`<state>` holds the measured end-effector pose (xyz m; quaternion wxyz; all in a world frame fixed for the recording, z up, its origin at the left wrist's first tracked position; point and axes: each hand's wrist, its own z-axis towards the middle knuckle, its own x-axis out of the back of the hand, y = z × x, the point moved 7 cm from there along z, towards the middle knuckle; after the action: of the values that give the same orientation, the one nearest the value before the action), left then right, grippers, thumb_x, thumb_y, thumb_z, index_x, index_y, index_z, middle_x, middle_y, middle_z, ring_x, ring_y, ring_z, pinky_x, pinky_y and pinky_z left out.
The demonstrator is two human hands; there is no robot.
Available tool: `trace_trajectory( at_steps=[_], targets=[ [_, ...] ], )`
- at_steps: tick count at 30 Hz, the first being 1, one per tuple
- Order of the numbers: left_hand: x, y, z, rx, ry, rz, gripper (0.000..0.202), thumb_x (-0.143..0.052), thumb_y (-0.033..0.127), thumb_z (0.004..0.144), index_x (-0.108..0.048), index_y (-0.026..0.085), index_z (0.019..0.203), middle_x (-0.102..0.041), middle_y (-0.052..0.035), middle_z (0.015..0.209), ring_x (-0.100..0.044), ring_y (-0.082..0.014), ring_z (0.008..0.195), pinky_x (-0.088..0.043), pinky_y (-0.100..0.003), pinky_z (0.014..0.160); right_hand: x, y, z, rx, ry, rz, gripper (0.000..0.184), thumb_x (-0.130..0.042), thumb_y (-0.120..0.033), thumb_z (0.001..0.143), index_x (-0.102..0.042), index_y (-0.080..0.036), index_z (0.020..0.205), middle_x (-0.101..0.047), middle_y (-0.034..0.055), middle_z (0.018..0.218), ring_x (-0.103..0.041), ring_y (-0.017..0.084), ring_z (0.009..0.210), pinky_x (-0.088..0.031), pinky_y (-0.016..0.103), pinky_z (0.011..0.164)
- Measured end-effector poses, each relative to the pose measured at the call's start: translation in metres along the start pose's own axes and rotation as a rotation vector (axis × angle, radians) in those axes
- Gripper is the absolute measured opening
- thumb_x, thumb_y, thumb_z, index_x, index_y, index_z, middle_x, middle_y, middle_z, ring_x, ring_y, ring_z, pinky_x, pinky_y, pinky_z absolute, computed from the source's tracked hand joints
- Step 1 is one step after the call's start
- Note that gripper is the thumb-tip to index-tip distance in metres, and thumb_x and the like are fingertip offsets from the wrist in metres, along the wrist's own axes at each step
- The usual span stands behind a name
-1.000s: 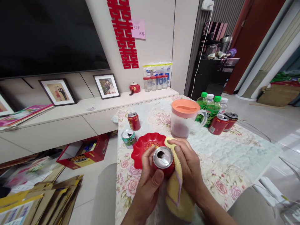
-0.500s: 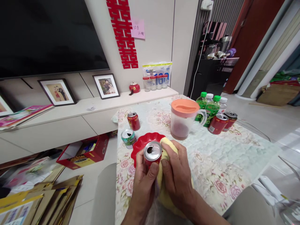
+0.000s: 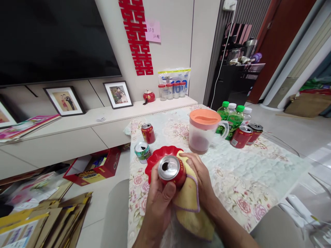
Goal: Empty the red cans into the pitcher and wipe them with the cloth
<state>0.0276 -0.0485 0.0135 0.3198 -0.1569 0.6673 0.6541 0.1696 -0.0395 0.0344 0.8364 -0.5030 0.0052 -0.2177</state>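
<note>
My left hand (image 3: pixel 161 198) is wrapped round a red drink can (image 3: pixel 178 178) whose opened silver top faces up. Against the can's right side, my right hand (image 3: pixel 200 174) grips a yellow cloth (image 3: pixel 190 196) with a purple edge; part of the cloth hangs below the hand. Both hands are over the near edge of the table, just in front of a red scalloped dish (image 3: pixel 163 151), which the can partly hides. Left of the dish stand a green-and-white can (image 3: pixel 142 153) and another red can (image 3: pixel 148 133), both opened.
A lidded plastic pitcher (image 3: pixel 200 137) with dark liquid stands beyond my right hand. Further right are several green and clear bottles (image 3: pixel 234 120) and two red cans (image 3: pixel 241 137). A flowered cloth (image 3: pixel 232 172) covers the table. Flattened cardboard (image 3: pixel 57 220) lies on the floor at left.
My right hand's fingers have loosened from their bunched grip and moved slightly right, with the cloth's folded edge now spread below. More of the can's red side shows; it stays in my left hand.
</note>
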Motion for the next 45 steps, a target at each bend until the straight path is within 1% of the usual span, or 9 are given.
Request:
trace_trajectory(
  at_steps=[6,10,17,24,27,31,34,38,45],
  targets=[
    [0.004,0.008,0.005,-0.035,0.146,-0.038,0.071,-0.086,0.051,0.08,-0.055,0.031,0.14,-0.07,-0.0117,0.137,-0.071,-0.0318,0.12,-0.057,-0.047,0.104,-0.012,0.002,-0.004,0.006,-0.034,-0.051,0.03,-0.043,-0.027,0.109,-0.071,-0.024,0.12,-0.073,0.0073,0.117,-0.067,0.02,0.114,-0.053,0.041,0.104],
    [0.003,0.002,0.005,0.0,0.114,-0.037,0.065,-0.085,0.045,0.084,-0.051,0.036,0.138,-0.069,-0.0078,0.138,-0.074,-0.0269,0.114,-0.058,-0.043,0.103,-0.013,-0.007,-0.01,0.043,-0.024,-0.082,0.03,-0.044,-0.025,0.108,-0.069,-0.024,0.124,-0.069,0.0091,0.121,-0.062,0.022,0.117,-0.051,0.046,0.105],
    [0.003,-0.004,0.0,0.033,0.114,0.092,0.071,-0.086,0.044,0.083,-0.046,0.033,0.14,-0.067,-0.0078,0.139,-0.063,-0.0307,0.134,-0.044,-0.046,0.117,0.001,-0.039,-0.017,0.176,0.035,-0.15,0.034,-0.044,-0.017,0.108,-0.063,-0.03,0.133,-0.063,0.0049,0.13,-0.059,0.018,0.124,-0.051,0.037,0.107],
    [-0.005,-0.008,-0.006,0.054,0.047,0.154,0.072,-0.088,0.045,0.079,-0.047,0.03,0.137,-0.069,-0.0088,0.135,-0.066,-0.0315,0.126,-0.048,-0.046,0.11,0.012,-0.06,-0.023,0.304,0.081,-0.2,0.042,-0.046,-0.011,0.105,-0.056,-0.031,0.14,-0.057,0.0058,0.135,-0.053,0.018,0.129,-0.048,0.036,0.108],
    [-0.006,-0.005,-0.008,0.027,0.064,0.199,0.072,-0.09,0.045,0.076,-0.05,0.029,0.134,-0.069,-0.0082,0.133,-0.066,-0.0314,0.123,-0.05,-0.044,0.106,0.013,-0.056,-0.02,0.302,0.079,-0.18,0.038,-0.044,-0.012,0.106,-0.058,-0.029,0.137,-0.059,0.0063,0.131,-0.055,0.018,0.125,-0.048,0.036,0.108],
    [-0.004,-0.005,-0.009,0.041,0.052,0.217,0.08,-0.091,0.047,0.074,-0.052,0.028,0.141,-0.068,-0.01,0.139,-0.061,-0.0363,0.133,-0.046,-0.047,0.113,0.012,-0.041,-0.01,0.193,0.033,-0.111,0.031,-0.041,-0.018,0.109,-0.065,-0.027,0.127,-0.066,0.0049,0.122,-0.061,0.015,0.118,-0.05,0.031,0.104],
    [0.0,-0.008,-0.009,0.026,0.011,0.184,0.087,-0.09,0.045,0.075,-0.048,0.028,0.149,-0.065,-0.012,0.145,-0.058,-0.0395,0.139,-0.047,-0.049,0.116,0.01,-0.031,-0.004,0.128,-0.004,-0.068,0.029,-0.042,-0.023,0.11,-0.069,-0.026,0.119,-0.072,0.0042,0.118,-0.066,0.015,0.114,-0.052,0.031,0.101],
    [0.011,-0.007,-0.005,-0.021,0.031,0.116,0.091,-0.091,0.04,0.076,-0.042,0.033,0.152,-0.066,-0.0098,0.143,-0.062,-0.036,0.135,-0.05,-0.048,0.115,0.001,-0.016,-0.001,0.065,-0.046,-0.081,0.03,-0.042,-0.028,0.111,-0.072,-0.025,0.115,-0.075,0.0057,0.113,-0.069,0.018,0.109,-0.056,0.035,0.097],
    [0.014,0.004,0.001,-0.032,0.153,0.027,0.072,-0.092,0.039,0.077,-0.049,0.034,0.135,-0.074,-0.0073,0.13,-0.073,-0.031,0.12,-0.06,-0.044,0.101,-0.012,-0.014,-0.006,0.085,-0.06,-0.136,0.028,-0.044,-0.025,0.109,-0.071,-0.024,0.116,-0.073,0.0079,0.111,-0.067,0.022,0.107,-0.056,0.042,0.096]
  ],
)
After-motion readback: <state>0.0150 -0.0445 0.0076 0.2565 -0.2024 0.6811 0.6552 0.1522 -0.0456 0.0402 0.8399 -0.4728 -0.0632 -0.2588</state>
